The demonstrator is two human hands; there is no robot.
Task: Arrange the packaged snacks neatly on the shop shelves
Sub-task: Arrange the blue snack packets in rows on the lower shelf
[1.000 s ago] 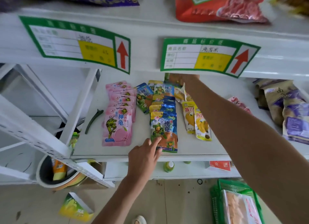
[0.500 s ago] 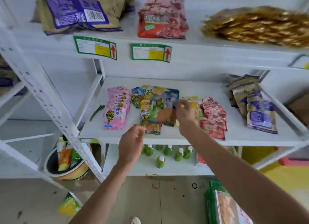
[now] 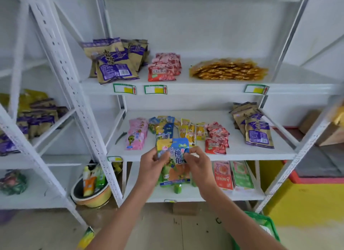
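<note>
Both our left hand [image 3: 151, 166] and right hand [image 3: 197, 164] are pinching the light, floppy snack packs [image 3: 174, 156] by their side edges.

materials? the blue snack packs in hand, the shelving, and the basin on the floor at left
Blue snack packs: glossy printed plastic film, probably; they show sheen and flex where the left hand and right hand pinch them.
Shelving: white painted metal, likely steel; the uprights are perforated angle posts.
Basin: looks like yellowish moulded plastic with a smooth rim, though enamel cannot be ruled out.
</note>
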